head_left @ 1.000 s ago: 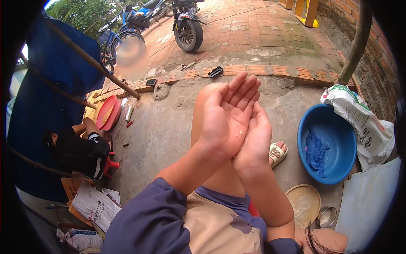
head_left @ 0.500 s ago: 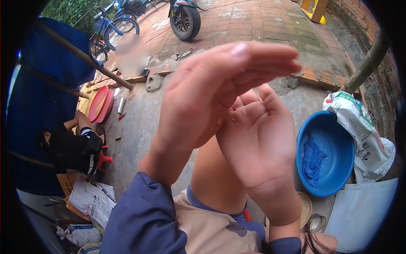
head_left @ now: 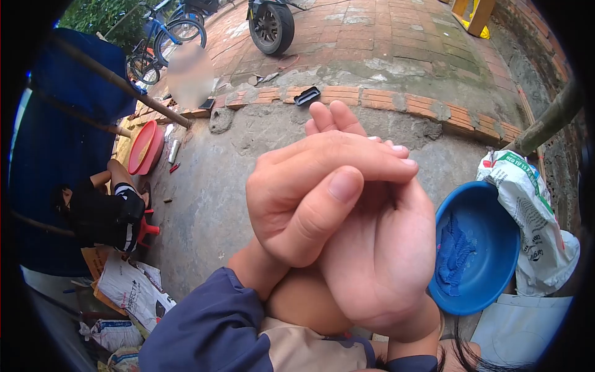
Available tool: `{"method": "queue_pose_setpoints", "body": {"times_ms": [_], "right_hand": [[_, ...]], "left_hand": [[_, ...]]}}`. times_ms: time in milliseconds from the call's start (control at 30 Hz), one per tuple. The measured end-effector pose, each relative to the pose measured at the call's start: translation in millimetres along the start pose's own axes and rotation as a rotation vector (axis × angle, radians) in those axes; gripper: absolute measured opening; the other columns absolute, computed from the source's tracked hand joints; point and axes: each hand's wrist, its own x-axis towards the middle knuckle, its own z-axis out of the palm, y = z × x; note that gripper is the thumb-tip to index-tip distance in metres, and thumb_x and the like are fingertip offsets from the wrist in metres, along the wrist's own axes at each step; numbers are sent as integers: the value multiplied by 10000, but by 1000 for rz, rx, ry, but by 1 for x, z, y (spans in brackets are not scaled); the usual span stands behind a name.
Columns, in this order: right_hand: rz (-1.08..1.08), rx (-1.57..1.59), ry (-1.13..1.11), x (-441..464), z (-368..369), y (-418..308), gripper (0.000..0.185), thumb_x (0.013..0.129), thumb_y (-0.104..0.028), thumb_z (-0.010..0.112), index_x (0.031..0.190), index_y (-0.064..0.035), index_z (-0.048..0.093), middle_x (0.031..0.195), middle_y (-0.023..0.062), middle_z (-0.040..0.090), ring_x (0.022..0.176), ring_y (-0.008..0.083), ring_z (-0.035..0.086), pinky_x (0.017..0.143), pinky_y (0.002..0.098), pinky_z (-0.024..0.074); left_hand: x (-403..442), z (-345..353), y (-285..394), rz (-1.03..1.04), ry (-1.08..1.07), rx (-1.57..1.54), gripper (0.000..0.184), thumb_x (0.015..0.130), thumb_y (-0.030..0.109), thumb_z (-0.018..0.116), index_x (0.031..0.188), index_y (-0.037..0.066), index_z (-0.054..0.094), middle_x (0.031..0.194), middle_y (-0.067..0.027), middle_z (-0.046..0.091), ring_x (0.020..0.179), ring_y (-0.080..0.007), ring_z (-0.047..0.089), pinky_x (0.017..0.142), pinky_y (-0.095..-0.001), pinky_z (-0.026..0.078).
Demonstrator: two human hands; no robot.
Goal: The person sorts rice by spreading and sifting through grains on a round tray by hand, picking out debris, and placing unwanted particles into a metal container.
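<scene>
My left hand [head_left: 304, 198] lies across the fingers of my right hand [head_left: 378, 254]. Its own fingers are stretched out, side by side and slightly bent, with the thumb along the near side. Palm up beneath it, my right hand is open; two of its fingertips stick out past the left hand. The contact between the hands is hidden, and no object shows in either one. Both hands are above my lap [head_left: 297, 347], in front of my bare knee.
To the right stands a blue basin [head_left: 489, 248] with a wet blue cloth [head_left: 455, 254], beside a white printed sack [head_left: 527, 211]. At left, a person in black [head_left: 105, 214] sits near a red basin [head_left: 152, 146]. A low brick edge [head_left: 384, 99] and a motorbike wheel [head_left: 273, 28] lie ahead.
My left hand has come down from its raised, tilted position onto the fingers of my right hand. The view has shifted, and a small black tray on the brick edge now shows.
</scene>
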Motion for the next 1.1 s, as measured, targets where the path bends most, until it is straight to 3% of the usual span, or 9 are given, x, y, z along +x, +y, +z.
{"method": "queue_pose_setpoints", "body": {"times_ms": [333, 400, 733, 800, 867, 933, 967, 1033, 1100], "right_hand": [[165, 164, -77, 10, -12, 0, 510, 1019, -285, 242, 1421, 27, 266, 1474, 154, 288, 1383, 215, 240, 1152, 358, 176], [154, 149, -72, 11, -15, -1, 510, 1019, -286, 243, 1421, 28, 266, 1473, 154, 290, 1381, 216, 243, 1151, 358, 177], [3, -23, -135, -8, -16, -10, 519, 1018, -297, 254, 1420, 31, 267, 1459, 154, 317, 1366, 223, 277, 1144, 364, 194], [-6, -1, -212, -15, -27, -26, 503, 1019, -293, 254, 1395, 37, 300, 1423, 161, 363, 1333, 230, 329, 1129, 368, 230], [-33, 15, -290, -27, -34, -36, 489, 1020, -290, 255, 1371, 43, 333, 1387, 168, 409, 1300, 238, 381, 1114, 371, 265], [-23, 273, -316, -47, -32, -47, 444, 1023, -277, 258, 1287, 48, 407, 1278, 167, 504, 1207, 242, 479, 1072, 374, 333], [-54, 183, -202, -62, -24, -55, 416, 1027, -270, 256, 1224, 46, 441, 1205, 167, 545, 1147, 243, 525, 1032, 372, 390], [-222, 95, -218, -90, -26, -71, 410, 1028, -265, 257, 1224, 44, 442, 1201, 165, 549, 1139, 243, 533, 1019, 371, 408], [-428, -19, -198, -123, -30, -88, 383, 1030, -236, 262, 1224, 37, 446, 1188, 156, 559, 1101, 236, 563, 967, 359, 466]], "left_hand": [[-19, -3, -18, -34, 208, -201, 457, 913, 285, 407, 800, -62, 682, 844, -195, 683, 820, -288, 658, 852, -379, 482], [-16, -5, -17, -22, 134, -191, 474, 959, 316, 279, 695, 18, 537, 598, -148, 584, 706, -297, 612, 838, -395, 454], [-6, 16, -16, 31, 87, -227, 499, 982, 306, 211, 723, 43, 547, 601, -108, 577, 652, -233, 582, 773, -370, 458], [-1, 32, -9, 16, 87, -285, 469, 976, 281, 265, 729, 10, 558, 643, -125, 588, 669, -230, 581, 761, -360, 454], [9, 49, 1, -71, 40, -272, 433, 957, 248, 338, 755, -42, 589, 702, -160, 596, 679, -230, 575, 733, -353, 452], [19, 62, 4, 58, -51, -359, 407, 933, 228, 400, 764, -77, 610, 743, -189, 596, 690, -228, 571, 700, -333, 449], [24, 72, 12, 84, -84, -345, 406, 928, 227, 406, 761, -79, 615, 739, -190, 595, 696, -226, 571, 686, -325, 448], [32, 96, 32, 86, -180, -364, 386, 911, 207, 414, 762, -79, 626, 740, -188, 594, 701, -222, 568, 676, -312, 448], [47, 120, 50, 84, -460, -369, 342, 887, 184, 442, 805, -85, 638, 742, -184, 621, 693, -230, 596, 681, -312, 465]]}}
